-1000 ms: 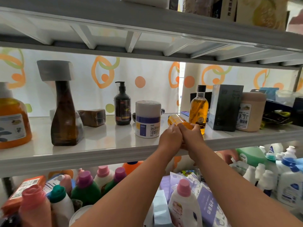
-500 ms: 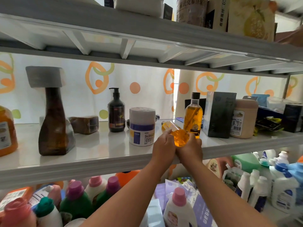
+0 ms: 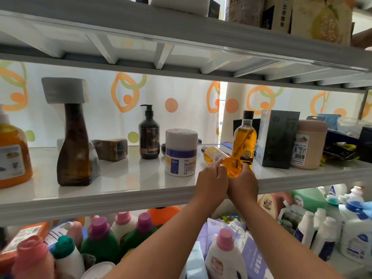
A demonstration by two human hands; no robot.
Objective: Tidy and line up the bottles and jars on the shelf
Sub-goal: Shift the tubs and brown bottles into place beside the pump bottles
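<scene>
L grip (image 3: 211, 183), R grip (image 3: 244, 184) holding tipped amber btl (image 3: 231, 167)

Tipped bottle (image 3: 216, 156) on shelf (image 3: 120, 178), between jar (image 3: 180, 152) left, upright bottle (image 3: 244, 137) right.

You stand at a white shelf rack (image 3: 100, 202), it looks like a store corner in a home, soaps and lotions (image 3: 149, 135) in the middle, lots of wash bottles (image 3: 100, 242) packed tight below, bags and boxes (image 3: 326, 21) up top, a curtain (image 3: 124, 93) with orange rings behind.
</scene>
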